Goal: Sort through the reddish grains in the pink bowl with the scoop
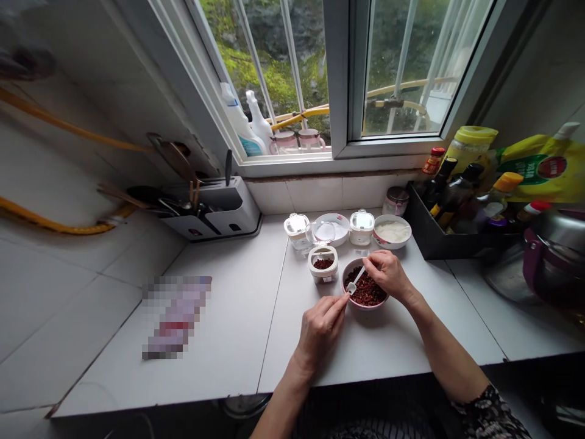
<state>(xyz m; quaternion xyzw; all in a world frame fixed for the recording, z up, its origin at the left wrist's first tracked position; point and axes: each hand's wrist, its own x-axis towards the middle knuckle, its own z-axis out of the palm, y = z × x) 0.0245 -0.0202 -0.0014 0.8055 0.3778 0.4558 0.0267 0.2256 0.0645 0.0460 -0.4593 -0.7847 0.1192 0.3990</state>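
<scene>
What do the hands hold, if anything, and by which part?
The right hand holds the small white spoon by its handle. The left hand is at the bowl rim; whether it grips anything is unclear.

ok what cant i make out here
All in the head view:
Whether the left fingers touch the white spoon: too small to tell.
Part of the pink bowl: hidden by the right hand.
The item at left: blurred by pixelation.
Lower parts of the bottles: hidden by the black box.
Right side of the steel pot: cut off by the picture's edge.
</scene>
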